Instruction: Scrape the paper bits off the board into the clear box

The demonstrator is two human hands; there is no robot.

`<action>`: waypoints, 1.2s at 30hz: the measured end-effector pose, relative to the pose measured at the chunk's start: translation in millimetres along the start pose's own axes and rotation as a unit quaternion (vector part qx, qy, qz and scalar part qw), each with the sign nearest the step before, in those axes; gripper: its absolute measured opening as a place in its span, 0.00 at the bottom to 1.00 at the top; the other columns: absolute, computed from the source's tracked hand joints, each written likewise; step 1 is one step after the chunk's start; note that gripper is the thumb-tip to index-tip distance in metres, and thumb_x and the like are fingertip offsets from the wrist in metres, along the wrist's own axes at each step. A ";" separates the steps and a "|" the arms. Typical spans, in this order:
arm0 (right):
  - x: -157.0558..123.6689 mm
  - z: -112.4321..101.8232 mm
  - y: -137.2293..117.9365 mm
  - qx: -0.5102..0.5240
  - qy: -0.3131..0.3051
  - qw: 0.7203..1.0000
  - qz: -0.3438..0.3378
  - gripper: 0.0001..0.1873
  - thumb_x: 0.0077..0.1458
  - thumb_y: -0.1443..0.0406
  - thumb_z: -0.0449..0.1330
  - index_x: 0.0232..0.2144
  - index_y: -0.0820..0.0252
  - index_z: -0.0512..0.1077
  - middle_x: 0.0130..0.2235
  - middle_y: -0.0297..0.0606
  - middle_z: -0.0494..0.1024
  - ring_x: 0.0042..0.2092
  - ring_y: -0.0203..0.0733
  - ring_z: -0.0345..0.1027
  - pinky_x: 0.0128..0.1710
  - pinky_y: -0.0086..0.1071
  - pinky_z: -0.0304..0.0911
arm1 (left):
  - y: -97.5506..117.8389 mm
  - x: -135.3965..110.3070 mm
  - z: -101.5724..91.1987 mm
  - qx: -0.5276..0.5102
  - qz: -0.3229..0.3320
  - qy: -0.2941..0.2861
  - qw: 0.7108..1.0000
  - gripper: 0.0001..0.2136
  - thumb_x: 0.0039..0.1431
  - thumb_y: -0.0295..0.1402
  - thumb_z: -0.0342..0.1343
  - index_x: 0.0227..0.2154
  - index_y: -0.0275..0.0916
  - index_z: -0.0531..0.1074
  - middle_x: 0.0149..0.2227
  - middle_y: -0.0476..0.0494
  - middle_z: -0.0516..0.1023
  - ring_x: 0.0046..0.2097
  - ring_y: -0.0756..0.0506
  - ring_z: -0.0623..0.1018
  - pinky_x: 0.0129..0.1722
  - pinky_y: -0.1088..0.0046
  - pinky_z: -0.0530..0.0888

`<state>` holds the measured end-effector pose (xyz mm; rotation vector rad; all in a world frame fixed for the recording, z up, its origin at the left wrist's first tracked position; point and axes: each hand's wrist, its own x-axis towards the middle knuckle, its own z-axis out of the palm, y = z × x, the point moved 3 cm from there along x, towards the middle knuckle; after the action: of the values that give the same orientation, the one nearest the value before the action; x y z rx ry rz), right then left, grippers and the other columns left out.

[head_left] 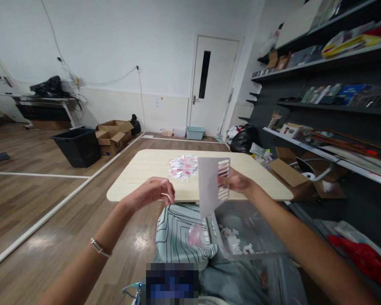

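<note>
Two bare hands work above the near edge of a pale wooden surface (pixel 139 169) in the middle of the frame. At lower left, the left hand (pixel 152 192), a thin bracelet (pixel 99 248) on its wrist, hovers with fingertips pinched almost together; something small and pale seems caught between them, though it is too small to tell what. Just right of centre, the right hand (pixel 236 181) holds a white sheet (pixel 209 186) upright by its right edge, where a column of narrow slots has been cut; the grip is closed on that edge, likely so the slotted strip faces the left hand and pieces can be picked from it. Beyond the sheet, toward the far middle of the surface, lies a heap of small pink and white pieces (pixel 183 166). Below, on the lap, a clear bag (pixel 196 234) shows something pink inside, and to its right a clear bin (pixel 250 231) catches white scraps. At far right, dark shelves (pixel 320 106) carry boxes and packets.
</note>
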<state>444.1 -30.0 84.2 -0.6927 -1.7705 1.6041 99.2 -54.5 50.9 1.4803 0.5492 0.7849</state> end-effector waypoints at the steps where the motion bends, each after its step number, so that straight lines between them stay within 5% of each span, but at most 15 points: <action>1: -4.2 -21.3 -15.2 -0.082 0.061 0.994 -0.027 0.33 0.52 0.41 0.88 0.44 0.57 0.87 0.42 0.41 0.92 0.45 0.50 0.87 0.50 0.40 0.83 | 2.1 -5.7 -21.6 0.080 -0.006 0.043 0.996 0.30 0.68 0.67 0.73 0.37 0.40 0.88 0.41 0.34 0.92 0.44 0.37 0.90 0.49 0.60 0.87; 4: -14.0 -70.4 -47.6 -0.338 0.148 0.928 -0.039 0.30 0.62 0.42 0.80 0.51 0.59 0.91 0.51 0.46 0.95 0.55 0.61 0.88 0.63 0.51 0.83 | -0.2 -20.0 -91.5 0.310 -0.037 0.205 0.927 0.32 0.62 0.70 0.70 0.44 0.42 0.89 0.52 0.31 0.94 0.55 0.29 0.90 0.59 0.52 0.87; 7: -19.6 -103.0 -51.2 -0.539 0.178 0.822 0.038 0.21 0.68 0.58 0.72 0.58 0.58 0.94 0.61 0.51 0.95 0.68 0.64 0.85 0.74 0.47 0.74 | -18.9 -29.5 -142.0 0.442 -0.102 0.346 0.821 0.32 0.68 0.61 0.57 0.55 0.38 0.86 0.62 0.23 0.92 0.62 0.24 0.89 0.65 0.46 0.85; 10: -23.9 -125.0 -34.7 -0.639 0.217 0.717 0.175 0.29 0.65 0.70 0.68 0.66 0.57 0.92 0.66 0.54 0.92 0.70 0.60 0.84 0.71 0.39 0.72 | -41.2 -30.3 -153.7 0.558 -0.151 0.354 0.735 0.29 0.74 0.48 0.48 0.62 0.37 0.84 0.70 0.21 0.88 0.72 0.25 0.84 0.74 0.46 0.79; 12: -24.7 -131.6 -21.1 -0.661 0.219 0.679 0.233 0.33 0.66 0.73 0.65 0.70 0.58 0.90 0.68 0.55 0.91 0.70 0.59 0.84 0.70 0.38 0.72 | -50.7 -29.2 -148.7 0.611 -0.177 0.332 0.696 0.27 0.77 0.46 0.46 0.62 0.38 0.85 0.73 0.22 0.86 0.75 0.25 0.82 0.76 0.43 0.76; 17: -19.7 -131.5 -0.1 -0.668 0.191 0.670 0.261 0.38 0.70 0.78 0.58 0.74 0.56 0.87 0.75 0.55 0.85 0.77 0.62 0.78 0.76 0.42 0.69 | -54.0 -30.1 -139.3 0.625 -0.212 0.321 0.679 0.31 0.82 0.47 0.40 0.68 0.39 0.82 0.81 0.24 0.79 0.80 0.24 0.76 0.79 0.37 0.73; 29: -24.1 -134.8 0.8 -0.674 0.128 0.686 0.242 0.39 0.62 0.79 0.63 0.71 0.58 0.89 0.70 0.55 0.89 0.75 0.61 0.81 0.74 0.38 0.68 | -60.8 -33.2 -148.5 0.628 -0.223 0.306 0.680 0.33 0.83 0.50 0.36 0.71 0.41 0.79 0.84 0.26 0.75 0.84 0.24 0.72 0.77 0.35 0.76; 32: -27.2 -151.3 -1.7 -0.666 0.158 0.687 0.243 0.38 0.60 0.79 0.63 0.67 0.57 0.92 0.67 0.51 0.92 0.73 0.57 0.82 0.71 0.34 0.68 | -62.0 -33.2 -149.7 0.625 -0.220 0.307 0.683 0.33 0.83 0.50 0.37 0.71 0.42 0.80 0.84 0.27 0.75 0.84 0.24 0.71 0.77 0.35 0.76; 36: -23.6 -171.4 -3.3 -0.674 0.218 0.656 0.262 0.38 0.60 0.78 0.61 0.69 0.61 0.90 0.67 0.53 0.91 0.72 0.56 0.82 0.67 0.32 0.70 | -64.7 -32.6 -152.5 0.617 -0.215 0.314 0.689 0.33 0.82 0.50 0.39 0.73 0.41 0.80 0.84 0.27 0.75 0.84 0.23 0.71 0.76 0.34 0.76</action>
<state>589.1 64.0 93.1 -2.1683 -2.2150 -0.0837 -28.3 26.5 -24.5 2.0860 2.2007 0.4772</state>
